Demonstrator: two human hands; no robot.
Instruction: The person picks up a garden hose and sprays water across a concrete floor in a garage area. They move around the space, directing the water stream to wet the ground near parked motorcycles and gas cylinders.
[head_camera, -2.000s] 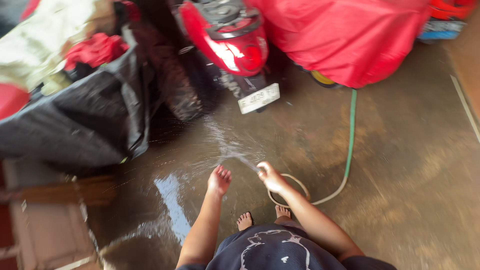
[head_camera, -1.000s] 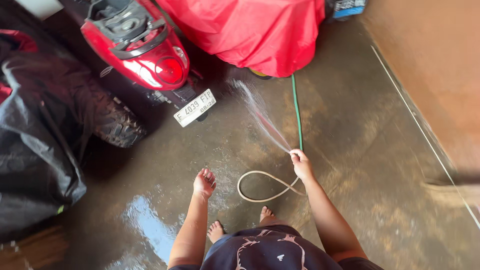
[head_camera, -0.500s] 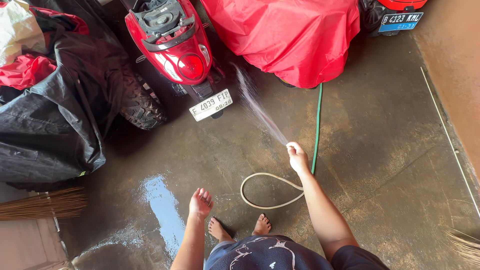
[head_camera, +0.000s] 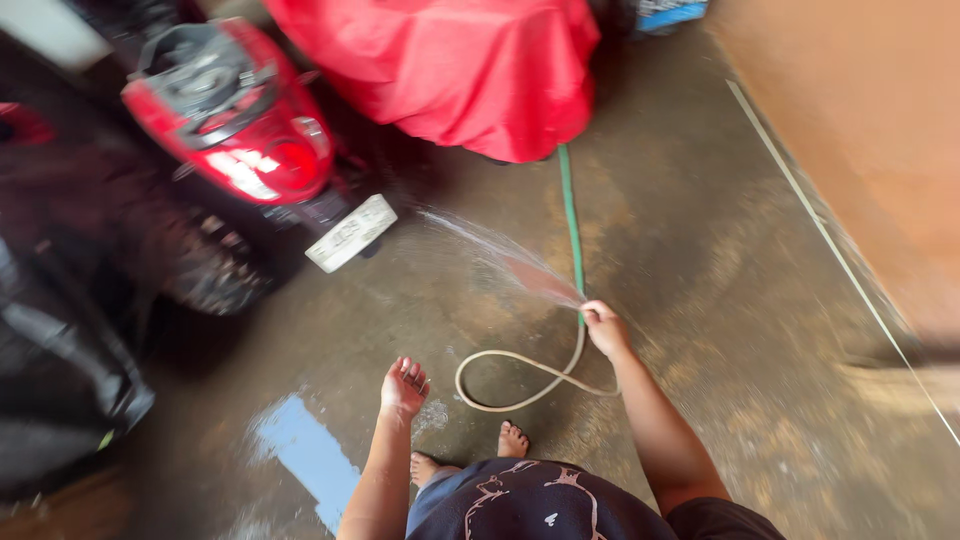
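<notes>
At the far left a dark tarpaulin-covered heap lies blurred along the left edge of the concrete floor. Next to it stands a red scooter, its number plate facing the wet middle of the floor, and a puddle reflects blue near the bottom edge. The left hand hangs free above the floor with fingers spread, holding nothing. Just beside it, bare feet stand on the wet concrete, inside the bend of the garden hose, which loops pale by the feet and runs green toward the red cover at the top edge. The right hand is closed round the hose end, seemingly pinching the mouth so that the water spray fans out low toward the scooter.

To do this well, I judge the fan should stay flat and aimed at the floor, driving dirt one way, with the loop kept clear of the feet to avoid a kink or trip. The floor looks slippery.
</notes>
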